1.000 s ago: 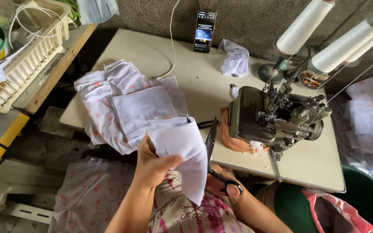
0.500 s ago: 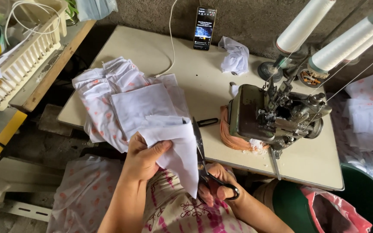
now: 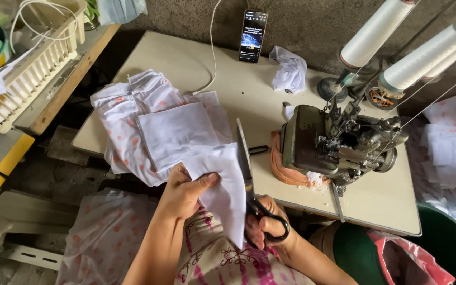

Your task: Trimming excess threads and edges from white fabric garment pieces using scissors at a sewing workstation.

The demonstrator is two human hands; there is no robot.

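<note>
L hand (image 3: 186, 190) grasping a white fabric piece (image 3: 222, 184), thumb on top, fingers behind; piece held up in front of the person's lap, just off the near edge of the surface (image 3: 228, 89). R hand (image 3: 265, 228) clenched on the black handles of scissors (image 3: 246, 169), fingers through the loops; blades point up and away, lying right along the R edge of the fabric piece, touching it or nearly so, can't tell if the blades are parted.

Behind the held piece: stack of white fabric w/ small orange print (image 3: 154, 126) on the surface, spilling over the near-left edge. One flat square piece on top of the stack.

R of the scissors: overlock sewing machine (image 3: 333, 145), dull green/grey metal, w/ orange cloth bunch (image 3: 283, 163) at its L side. Behind machine: two big white thread cones (image 3: 397, 47), threads running down to the machine.

Far side of the surface: phone (image 3: 253, 36) propped vs the wall, screen lit, white cable (image 3: 212, 42) running from it. Crumpled white scrap (image 3: 290, 71) just R of the phone.

L of frame: white plastic rack (image 3: 27, 74) on a wooden shelf. Far R: more white printed fabric (image 3: 452, 153) piled; green tub (image 3: 444, 243) w/ pink bag (image 3: 412, 258) below. Printed fabric heap (image 3: 101, 237) on the floor near the person's L side.
</note>
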